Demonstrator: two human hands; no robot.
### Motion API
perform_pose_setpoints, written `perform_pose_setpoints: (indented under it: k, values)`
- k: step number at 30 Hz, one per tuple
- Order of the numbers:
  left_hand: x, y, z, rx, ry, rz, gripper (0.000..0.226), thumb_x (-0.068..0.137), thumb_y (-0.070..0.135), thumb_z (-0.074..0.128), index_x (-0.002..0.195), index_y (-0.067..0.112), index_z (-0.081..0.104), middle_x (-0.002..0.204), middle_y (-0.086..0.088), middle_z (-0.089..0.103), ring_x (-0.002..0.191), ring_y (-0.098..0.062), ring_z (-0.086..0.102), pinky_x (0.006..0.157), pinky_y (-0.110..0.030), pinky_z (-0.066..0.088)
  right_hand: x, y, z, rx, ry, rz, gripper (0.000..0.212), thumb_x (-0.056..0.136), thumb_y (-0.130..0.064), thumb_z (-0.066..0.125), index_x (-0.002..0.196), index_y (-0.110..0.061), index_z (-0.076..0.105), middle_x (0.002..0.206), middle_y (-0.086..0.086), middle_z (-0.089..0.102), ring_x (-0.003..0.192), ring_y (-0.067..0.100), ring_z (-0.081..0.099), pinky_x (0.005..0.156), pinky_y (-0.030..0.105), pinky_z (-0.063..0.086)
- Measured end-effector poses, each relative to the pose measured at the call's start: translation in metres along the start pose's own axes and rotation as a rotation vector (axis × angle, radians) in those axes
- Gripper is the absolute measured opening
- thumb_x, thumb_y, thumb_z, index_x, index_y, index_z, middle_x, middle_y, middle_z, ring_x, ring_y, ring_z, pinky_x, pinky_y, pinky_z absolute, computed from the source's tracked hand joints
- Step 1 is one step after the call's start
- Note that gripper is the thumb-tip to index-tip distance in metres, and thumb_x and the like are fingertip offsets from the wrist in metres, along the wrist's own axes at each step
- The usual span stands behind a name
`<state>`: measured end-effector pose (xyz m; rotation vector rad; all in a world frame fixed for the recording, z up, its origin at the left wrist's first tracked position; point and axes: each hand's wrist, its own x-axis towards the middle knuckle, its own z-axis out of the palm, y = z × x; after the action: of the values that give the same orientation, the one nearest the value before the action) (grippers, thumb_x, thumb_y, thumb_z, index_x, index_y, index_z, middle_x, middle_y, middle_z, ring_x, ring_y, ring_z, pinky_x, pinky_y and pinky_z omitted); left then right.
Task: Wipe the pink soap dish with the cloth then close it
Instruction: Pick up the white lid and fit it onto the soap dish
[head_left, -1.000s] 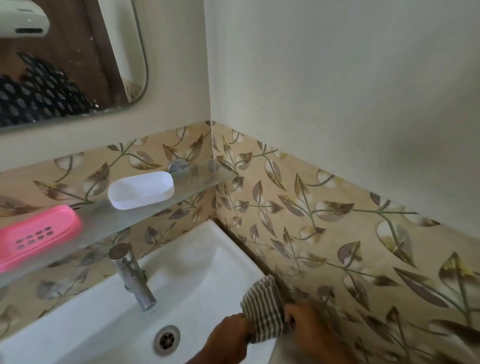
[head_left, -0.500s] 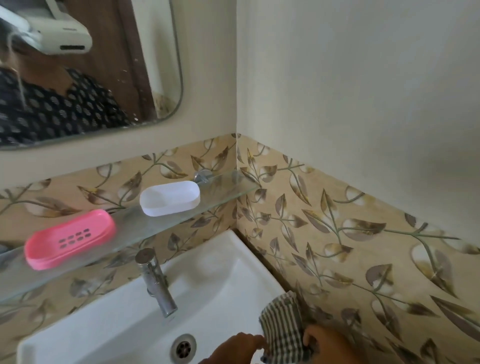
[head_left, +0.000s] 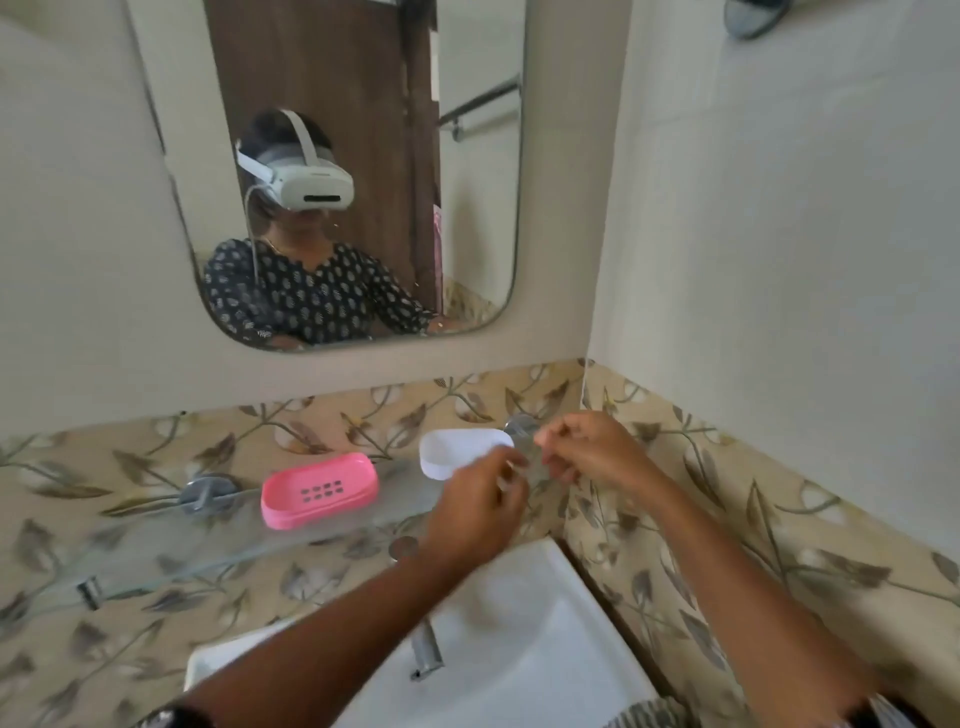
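A rounded mirror (head_left: 363, 171) hangs on the pale wall above a band of leaf-patterned tiles (head_left: 727, 493). A glass shelf (head_left: 156, 545) runs along them on metal brackets. Below sit a white basin (head_left: 545, 649) and a chrome tap (head_left: 426, 652).

Both hands (head_left: 524, 478) nr white lid (head_left: 457, 452), shelf.

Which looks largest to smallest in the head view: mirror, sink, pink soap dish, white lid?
1. mirror
2. sink, though its lower part is cut off and arms cover some of it
3. pink soap dish
4. white lid, close to the dish; a hand covers part, so this order is unsure.
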<state>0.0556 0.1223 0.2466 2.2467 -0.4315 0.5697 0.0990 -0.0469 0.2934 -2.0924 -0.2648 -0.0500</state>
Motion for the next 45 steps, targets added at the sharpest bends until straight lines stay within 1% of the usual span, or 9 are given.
perform_pose_setpoints:
  k: [4, 9, 14, 21, 27, 30, 34, 40, 45]
  values:
    - [0.05, -0.015, -0.049, 0.07, 0.263, -0.179, 0.019, 0.089, 0.014, 0.053, 0.105, 0.011, 0.063, 0.098, -0.004, 0.062, 0.087, -0.02, 0.06, 0.081, -0.033, 0.047, 0.053, -0.024, 0.019, -0.048, -0.023, 0.033, 0.009, 0.086, -0.007, 0.059, 0.086, -0.006, 0.068, 0.073, 0.007, 0.07, 0.056, 0.015, 0.064, 0.05, 0.023, 0.052]
    - [0.078, -0.056, -0.077, 0.303, 0.075, -0.497, 0.041, 0.087, 0.032, 0.059, 0.119, 0.007, 0.058, 0.119, -0.013, 0.062, 0.107, -0.031, 0.059, 0.091, -0.037, 0.05, 0.083, -0.016, 0.039, -0.121, -0.016, 0.152, 0.014, 0.079, -0.003, 0.065, 0.086, 0.008, 0.071, 0.064, 0.016, 0.065, 0.048, 0.02, 0.059, 0.052, 0.028, 0.054]
    - [0.085, -0.07, -0.072, 0.311, -0.057, -0.588, 0.03, 0.083, 0.026, 0.062, 0.096, 0.0, 0.068, 0.089, -0.014, 0.069, 0.088, -0.031, 0.068, 0.077, -0.038, 0.058, 0.095, -0.002, 0.041, -0.096, 0.057, 0.271, 0.012, 0.078, -0.011, 0.071, 0.074, 0.0, 0.067, 0.061, 0.011, 0.062, 0.048, 0.021, 0.057, 0.055, 0.031, 0.052]
    - [0.082, -0.073, -0.056, 0.132, -0.139, -0.692, 0.011, 0.083, 0.003, 0.057, 0.082, -0.003, 0.066, 0.063, -0.01, 0.066, 0.057, -0.021, 0.07, 0.062, -0.031, 0.061, 0.091, 0.005, 0.042, -0.102, -0.008, 0.344, 0.014, 0.083, -0.01, 0.068, 0.09, 0.002, 0.067, 0.067, 0.012, 0.064, 0.047, 0.017, 0.057, 0.054, 0.026, 0.052]
    - [0.081, -0.068, -0.056, 0.075, -0.103, -0.728, 0.027, 0.083, -0.001, 0.052, 0.057, 0.006, 0.053, 0.043, -0.003, 0.056, 0.029, -0.005, 0.052, 0.033, -0.016, 0.044, 0.085, 0.002, 0.046, -0.092, 0.035, 0.324, 0.017, 0.087, -0.005, 0.062, 0.102, 0.002, 0.065, 0.062, 0.01, 0.065, 0.04, 0.013, 0.057, 0.039, 0.016, 0.042]
    - [0.081, -0.065, -0.06, 0.055, -0.113, -0.743, 0.033, 0.085, 0.0, 0.051, 0.053, 0.008, 0.051, 0.029, 0.004, 0.05, 0.025, -0.002, 0.048, 0.031, -0.014, 0.042, 0.087, -0.002, 0.046, -0.075, 0.079, 0.311, 0.017, 0.087, -0.007, 0.062, 0.101, 0.002, 0.067, 0.064, 0.011, 0.066, 0.041, 0.012, 0.058, 0.041, 0.017, 0.043]
    - [0.081, -0.068, -0.068, -0.088, -0.065, -0.767, 0.012, 0.084, 0.001, 0.06, 0.089, -0.007, 0.066, 0.072, -0.013, 0.07, 0.073, -0.025, 0.073, 0.074, -0.037, 0.061, 0.086, -0.012, 0.046, -0.018, 0.109, 0.291, 0.015, 0.088, -0.01, 0.063, 0.1, -0.002, 0.068, 0.075, 0.012, 0.07, 0.048, 0.013, 0.06, 0.043, 0.019, 0.044]
    - [0.075, -0.068, -0.102, -0.348, 0.018, -0.837, 0.014, 0.083, -0.006, 0.063, 0.096, -0.01, 0.064, 0.088, -0.023, 0.069, 0.073, -0.029, 0.072, 0.073, -0.041, 0.061, 0.081, -0.03, 0.057, 0.113, 0.111, 0.22, 0.01, 0.087, -0.011, 0.064, 0.094, -0.005, 0.068, 0.079, 0.011, 0.071, 0.055, 0.018, 0.065, 0.045, 0.02, 0.05]
    - [0.059, -0.064, -0.144, -0.507, 0.071, -0.876, 0.021, 0.083, 0.005, 0.067, 0.101, -0.005, 0.063, 0.103, -0.021, 0.068, 0.076, -0.03, 0.068, 0.06, -0.035, 0.061, 0.081, -0.05, 0.079, 0.266, 0.123, 0.106, 0.005, 0.083, -0.009, 0.066, 0.083, -0.011, 0.07, 0.086, 0.009, 0.073, 0.07, 0.023, 0.072, 0.065, 0.037, 0.061]
